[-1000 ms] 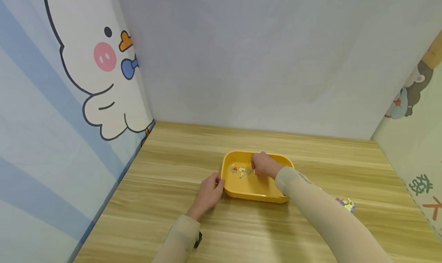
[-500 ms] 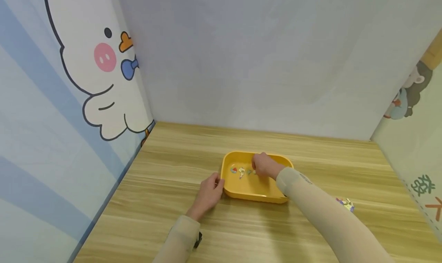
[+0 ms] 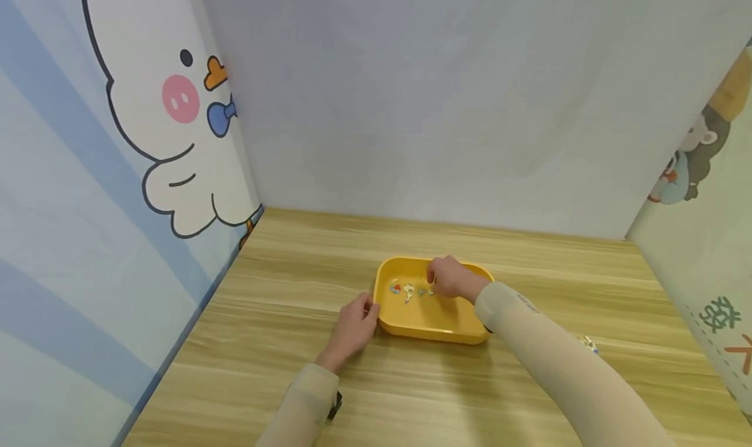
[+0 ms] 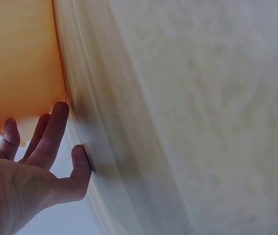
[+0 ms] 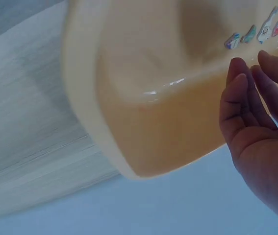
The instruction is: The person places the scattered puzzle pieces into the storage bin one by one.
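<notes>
Yellow plastic touches our left hand (image 3: 354,323), fingers fairly straight against the outer side of the tray (image 3: 420,315); we'd guess it's light and slidey, so brace it there. Four little pieces (image 5: 265,34) sit inside, right by our right hand (image 3: 451,277), loosely curled, nothing visibly pinched. Probably thin, so we'd lift edges.

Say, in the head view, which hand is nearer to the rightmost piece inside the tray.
Right. The right hand is close beside the piece; the left hand is at the outer left end of the tray.
</notes>
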A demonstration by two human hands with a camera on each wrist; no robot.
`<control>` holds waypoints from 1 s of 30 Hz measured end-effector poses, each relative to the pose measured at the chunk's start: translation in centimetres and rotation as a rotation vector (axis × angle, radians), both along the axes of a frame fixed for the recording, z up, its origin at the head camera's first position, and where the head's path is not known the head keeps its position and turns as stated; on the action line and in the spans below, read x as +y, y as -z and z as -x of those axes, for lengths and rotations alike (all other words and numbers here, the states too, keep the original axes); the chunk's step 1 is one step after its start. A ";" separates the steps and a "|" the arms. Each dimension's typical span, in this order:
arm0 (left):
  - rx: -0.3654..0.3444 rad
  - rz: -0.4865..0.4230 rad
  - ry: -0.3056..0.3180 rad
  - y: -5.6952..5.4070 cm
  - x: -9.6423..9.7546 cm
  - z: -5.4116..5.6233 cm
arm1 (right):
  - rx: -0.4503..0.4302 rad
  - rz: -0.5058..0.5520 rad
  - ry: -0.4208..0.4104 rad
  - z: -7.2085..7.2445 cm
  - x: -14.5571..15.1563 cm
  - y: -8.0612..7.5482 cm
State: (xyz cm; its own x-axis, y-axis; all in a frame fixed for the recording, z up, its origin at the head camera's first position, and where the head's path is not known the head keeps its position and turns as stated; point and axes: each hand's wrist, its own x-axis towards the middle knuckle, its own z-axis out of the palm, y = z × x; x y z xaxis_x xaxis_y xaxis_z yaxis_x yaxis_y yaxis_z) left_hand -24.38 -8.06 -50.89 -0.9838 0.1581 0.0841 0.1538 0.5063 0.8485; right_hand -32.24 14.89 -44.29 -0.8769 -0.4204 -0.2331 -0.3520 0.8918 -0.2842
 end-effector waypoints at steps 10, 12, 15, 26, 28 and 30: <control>-0.028 -0.010 0.013 1.1 0.8 -0.7 | 0.085 0.085 -0.001 -0.7 2.8 0.5; -0.024 -0.014 0.004 1.2 0.8 -0.6 | 0.095 0.112 0.013 -0.7 3.2 0.4; -0.010 -0.021 -0.010 0.9 0.8 -0.4 | 0.119 0.138 0.045 -0.4 3.8 0.1; 0.025 -0.010 0.001 0.1 0.4 0.2 | 0.171 0.131 0.152 -0.5 8.0 -1.9; 0.027 -0.010 0.002 0.1 0.4 0.1 | 0.163 0.121 0.169 -0.7 8.8 -2.2; 0.030 -0.011 0.004 0.2 0.4 0.0 | 0.153 0.119 0.177 -1.0 9.7 -2.3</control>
